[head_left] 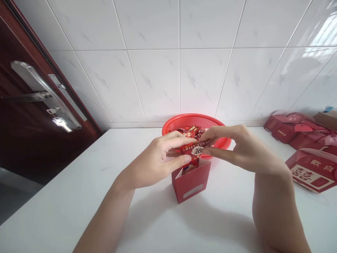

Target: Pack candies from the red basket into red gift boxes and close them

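Observation:
A red paper candy box [191, 184] stands upright on the white table, its top gaping. Colourful wrapped candy [191, 166] shows inside the opening. Just above it, a dark red card flap [197, 150] printed "SWEET SUGA…" is pinched between both hands; where it joins the box is hidden. My left hand [155, 160] grips its left end, thumb in front and fingers behind. From the right, my right hand [237, 149] closes thumb and forefinger on the other end.
Behind the box sits a red plastic basket [226, 143] with wrapped candy in it. Several red gift boxes [297, 131] are heaped at the right, one nearer box [313, 172] lying in front. A tiled wall [158, 80] bounds the back, a brown door [23, 133] the left.

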`<action>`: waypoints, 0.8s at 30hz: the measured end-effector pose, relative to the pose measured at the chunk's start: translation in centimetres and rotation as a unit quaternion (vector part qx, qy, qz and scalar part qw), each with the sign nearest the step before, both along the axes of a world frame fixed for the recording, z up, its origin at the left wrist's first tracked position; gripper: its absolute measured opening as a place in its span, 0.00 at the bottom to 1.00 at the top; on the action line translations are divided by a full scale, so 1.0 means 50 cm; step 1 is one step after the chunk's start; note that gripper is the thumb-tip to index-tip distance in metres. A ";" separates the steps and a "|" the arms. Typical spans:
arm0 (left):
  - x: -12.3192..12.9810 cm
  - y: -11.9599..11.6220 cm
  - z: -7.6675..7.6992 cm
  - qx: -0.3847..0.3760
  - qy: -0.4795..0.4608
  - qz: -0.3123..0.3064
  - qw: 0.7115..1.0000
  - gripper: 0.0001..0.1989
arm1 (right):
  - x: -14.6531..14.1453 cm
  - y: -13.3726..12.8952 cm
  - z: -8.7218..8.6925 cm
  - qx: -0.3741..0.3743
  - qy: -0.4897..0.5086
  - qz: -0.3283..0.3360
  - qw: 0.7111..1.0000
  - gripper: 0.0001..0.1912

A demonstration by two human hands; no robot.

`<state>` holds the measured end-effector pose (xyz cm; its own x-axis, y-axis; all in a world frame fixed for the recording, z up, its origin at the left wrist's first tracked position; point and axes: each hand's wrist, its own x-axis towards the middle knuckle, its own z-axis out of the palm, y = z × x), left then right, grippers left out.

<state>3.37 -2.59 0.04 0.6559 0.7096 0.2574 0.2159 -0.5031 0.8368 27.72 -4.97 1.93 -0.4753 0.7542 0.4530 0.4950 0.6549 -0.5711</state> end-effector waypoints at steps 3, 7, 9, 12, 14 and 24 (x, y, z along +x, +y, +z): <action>-0.003 0.000 0.006 0.000 0.051 -0.027 0.998 0.15 | 0.016 -0.005 0.005 0.021 -0.036 0.000 0.999 0.05; 0.001 -0.003 0.010 0.068 0.129 -0.024 0.989 0.14 | 0.034 -0.009 0.011 0.038 -0.076 -0.015 0.996 0.06; 0.006 -0.005 0.009 0.103 0.159 -0.015 0.982 0.15 | 0.037 -0.009 0.011 0.042 -0.091 -0.020 0.995 0.07; 0.012 -0.009 0.007 0.142 0.193 0.002 0.971 0.13 | 0.034 -0.008 0.012 0.044 -0.104 -0.026 0.993 0.07; 0.014 -0.012 0.007 0.155 0.203 0.013 0.967 0.13 | 0.030 -0.009 0.013 0.043 -0.108 -0.029 0.993 0.07; -0.004 -0.011 0.006 0.211 0.175 0.038 0.961 0.14 | 0.026 -0.009 0.012 0.032 -0.111 -0.051 0.992 0.06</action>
<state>3.19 -3.12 0.36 0.7044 0.6407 0.3056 0.4972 -0.7526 0.4317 29.00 -5.42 2.55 -0.4911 0.7767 0.3944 0.6697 0.6262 -0.3991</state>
